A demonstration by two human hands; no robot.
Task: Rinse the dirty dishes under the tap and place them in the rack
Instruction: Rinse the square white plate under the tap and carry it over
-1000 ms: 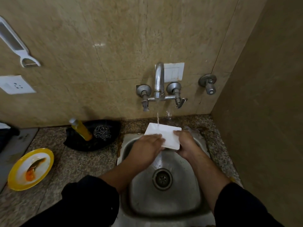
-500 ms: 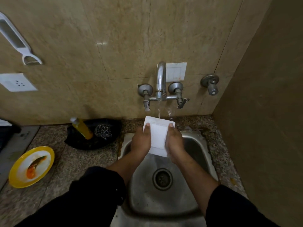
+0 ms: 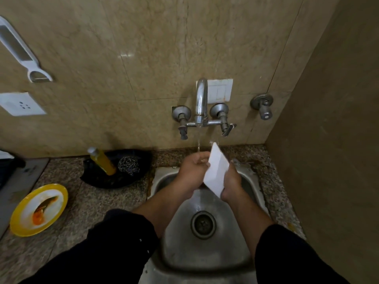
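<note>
A white rectangular dish (image 3: 216, 171) is held tilted on its edge over the steel sink (image 3: 207, 249), just right of the water stream. My right hand (image 3: 231, 186) grips its lower right edge. My left hand (image 3: 191, 171) lies against the dish's left face under the running tap (image 3: 201, 103), fingers curled at its edge. A yellow plate (image 3: 39, 210) with orange food remains lies on the counter at the left. No rack is in view.
A black pan (image 3: 117, 171) holding a yellow bottle (image 3: 102, 160) and a steel scrubber (image 3: 129, 163) sits left of the sink. A separate wall valve (image 3: 263, 105) is at the right. A side wall closes the right. A peeler (image 3: 22, 52) hangs upper left.
The dish has turned from flat under the stream to upright, then tilted onto its edge toward the right. My left hand moved up under the water.
</note>
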